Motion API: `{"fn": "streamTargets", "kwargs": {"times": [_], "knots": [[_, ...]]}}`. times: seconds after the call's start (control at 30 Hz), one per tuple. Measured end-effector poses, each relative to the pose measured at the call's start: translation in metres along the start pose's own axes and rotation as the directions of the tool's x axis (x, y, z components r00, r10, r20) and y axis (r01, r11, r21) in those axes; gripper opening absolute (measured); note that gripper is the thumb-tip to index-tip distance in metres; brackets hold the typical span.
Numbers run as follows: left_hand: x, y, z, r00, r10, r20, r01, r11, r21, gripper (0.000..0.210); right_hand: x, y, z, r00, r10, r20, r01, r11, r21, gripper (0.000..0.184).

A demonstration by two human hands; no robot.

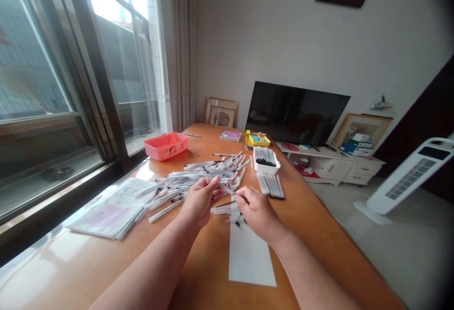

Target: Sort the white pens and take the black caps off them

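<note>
Between my two hands, above the table, a slim whitish pen [227, 189] is held slantwise. My left hand [203, 197] pinches its upper left end, and my right hand [256, 208] pinches the lower right end. Behind and left of the hands spreads a loose pile of pens [198, 172], pale barrels with some black ends. Under my right hand lie a few more pens [222, 209] and small black caps [238, 224] by a white paper sheet [250, 262]. The fingers partly hide the held pen's ends.
A white box [266, 168] of pens stands at right, with a neat row of pens [270, 185] before it. At left are a red basket [166, 148] and stacked booklets [109, 210]. A yellow box [258, 139] and a small book [230, 136] lie farther back. The table's right edge runs beyond my right arm.
</note>
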State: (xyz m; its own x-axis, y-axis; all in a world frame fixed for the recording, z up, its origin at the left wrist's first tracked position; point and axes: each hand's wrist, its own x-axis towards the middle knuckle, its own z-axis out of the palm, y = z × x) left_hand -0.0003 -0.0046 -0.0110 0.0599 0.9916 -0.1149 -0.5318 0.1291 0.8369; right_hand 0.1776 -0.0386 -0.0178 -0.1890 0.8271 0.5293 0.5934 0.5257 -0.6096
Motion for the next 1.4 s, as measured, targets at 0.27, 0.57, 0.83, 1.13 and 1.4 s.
{"fn": "streamTargets", "kwargs": {"times": [0.27,0.57,0.83,1.13,1.4], "knots": [[0.000,0.001,0.001,0.999,0.014,0.034,-0.013,1.000,-0.021,0.027,-0.004,0.012,0.005,0.918,0.330,0.219,-0.389,0.857,0.339,0.045],[-0.001,0.000,0.001,0.999,0.008,0.047,-0.007,1.000,-0.017,0.032,-0.002,0.006,0.003,0.959,0.258,0.119,-0.284,0.890,0.357,0.030],[-0.001,-0.001,0.001,0.999,0.015,0.048,-0.015,1.000,-0.008,0.033,-0.003,0.010,0.004,0.915,0.350,0.202,-0.400,0.856,0.329,0.042],[-0.001,-0.001,0.002,0.999,0.017,0.035,-0.017,1.000,-0.006,0.038,-0.003,0.010,0.004,0.914,0.355,0.198,-0.405,0.841,0.359,0.045],[0.000,-0.003,0.001,0.999,0.017,0.032,-0.017,1.000,0.002,0.038,-0.002,0.010,0.004,0.938,0.320,0.130,-0.345,0.836,0.428,0.034]]}}
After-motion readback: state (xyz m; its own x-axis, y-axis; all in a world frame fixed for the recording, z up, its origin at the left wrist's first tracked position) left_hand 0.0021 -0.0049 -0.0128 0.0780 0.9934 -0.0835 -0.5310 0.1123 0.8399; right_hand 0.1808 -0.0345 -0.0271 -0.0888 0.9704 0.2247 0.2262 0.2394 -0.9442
